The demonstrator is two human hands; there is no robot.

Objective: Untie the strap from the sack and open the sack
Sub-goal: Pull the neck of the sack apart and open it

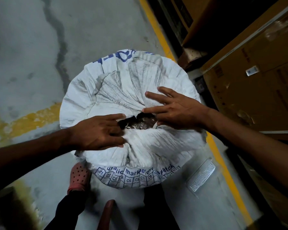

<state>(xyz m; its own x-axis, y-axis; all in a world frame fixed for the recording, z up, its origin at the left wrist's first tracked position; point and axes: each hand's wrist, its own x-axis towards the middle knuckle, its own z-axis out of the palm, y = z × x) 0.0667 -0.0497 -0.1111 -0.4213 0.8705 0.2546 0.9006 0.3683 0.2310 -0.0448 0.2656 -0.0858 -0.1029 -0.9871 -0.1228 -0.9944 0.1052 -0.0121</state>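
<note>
Fingers of the left hand are curled and pinching the gathered cloth at the near-left edge of the mouth, while the right hand comes in from the other side with its fingers fanned wide, tips pressed flat onto the folds at the far-right edge! Between them, look at that: a dark opening showing at the centre of the sack, so the mouth is starting to part. No strap to be seen anywhere around the neck or in either hand, so by my reading the untying is done and we are into the opening. Plenty left though: the cloth is bunched in tight pleats all round the gap, and it will need pulling outward on both sides before this counts as open. The sack itself stands upright on the grey floor, right in front of the person, its white woven top puffed out round and its blue printed grid facing the near side. Inside, through that gap, something dark with a bit of shine and a few pale stringy fibres at the edge; what it is, I cannot tell. Off to the right, well apart from the hands, cardboard boxes are stacked beyond a yellow line. A pink shoe pokes out just beside the sack's near-left base.
</note>
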